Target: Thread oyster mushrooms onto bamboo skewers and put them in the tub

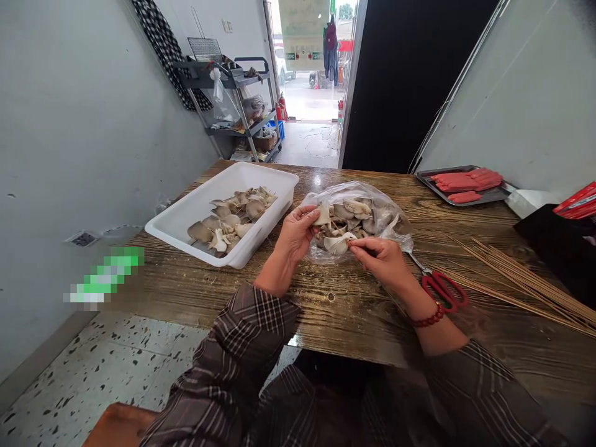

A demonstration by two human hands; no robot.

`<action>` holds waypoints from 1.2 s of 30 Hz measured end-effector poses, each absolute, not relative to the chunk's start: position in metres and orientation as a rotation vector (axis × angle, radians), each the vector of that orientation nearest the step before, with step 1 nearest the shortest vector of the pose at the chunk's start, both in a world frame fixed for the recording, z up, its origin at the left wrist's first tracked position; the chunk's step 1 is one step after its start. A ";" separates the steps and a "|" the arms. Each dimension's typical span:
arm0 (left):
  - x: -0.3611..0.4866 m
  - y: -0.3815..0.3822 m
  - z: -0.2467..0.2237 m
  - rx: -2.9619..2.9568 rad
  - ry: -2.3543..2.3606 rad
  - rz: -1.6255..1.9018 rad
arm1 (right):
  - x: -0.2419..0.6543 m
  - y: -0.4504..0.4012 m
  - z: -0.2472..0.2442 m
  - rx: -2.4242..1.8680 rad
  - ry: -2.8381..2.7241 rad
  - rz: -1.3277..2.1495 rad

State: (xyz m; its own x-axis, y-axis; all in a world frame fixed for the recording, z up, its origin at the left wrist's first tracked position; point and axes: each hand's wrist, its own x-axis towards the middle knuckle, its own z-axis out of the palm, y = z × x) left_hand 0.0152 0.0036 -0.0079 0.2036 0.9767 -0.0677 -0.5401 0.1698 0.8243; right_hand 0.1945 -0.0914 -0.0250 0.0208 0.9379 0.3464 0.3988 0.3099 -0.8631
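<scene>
My left hand (298,233) pinches a pale mushroom piece (322,215) over the left side of an open clear plastic bag (388,202). Several grey-white oyster mushrooms (356,211) lie in the bag. The fingertips of my right hand (379,257) are closed on the edge of another mushroom (338,244) at the front of the bag. To the left, a white plastic tub (242,248) holds more torn mushrooms (226,220).
Red-handled scissors (442,290) lie right of my right hand, beside a spread of thin wooden skewers (526,279). A dark tray (488,196) with pink-red food stands at the back right. Behind the wooden table (223,288) is a grey cart (246,81).
</scene>
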 end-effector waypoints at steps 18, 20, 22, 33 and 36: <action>0.016 -0.002 -0.008 0.967 0.634 1.156 | 0.198 -0.091 -0.026 -1.288 -1.553 0.637; 0.016 -0.003 -0.007 0.961 0.644 1.136 | 0.197 -0.091 -0.026 -1.290 -1.547 0.633; 0.015 -0.003 -0.006 0.944 0.653 1.101 | 0.197 -0.091 -0.026 -1.289 -1.552 0.629; 0.019 -0.007 -0.003 0.953 0.611 1.059 | 0.198 -0.091 -0.027 -1.293 -1.537 0.587; 0.019 -0.007 -0.004 0.949 0.634 1.071 | 0.198 -0.090 -0.028 -1.298 -1.540 0.587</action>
State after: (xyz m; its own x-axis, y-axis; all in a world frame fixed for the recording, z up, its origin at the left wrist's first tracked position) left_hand 0.0188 -0.0067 -0.0042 0.3716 0.9284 0.0077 -0.4399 0.1688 0.8820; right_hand 0.1979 -0.0901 -0.0278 0.0724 0.9246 0.3740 0.4407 0.3068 -0.8436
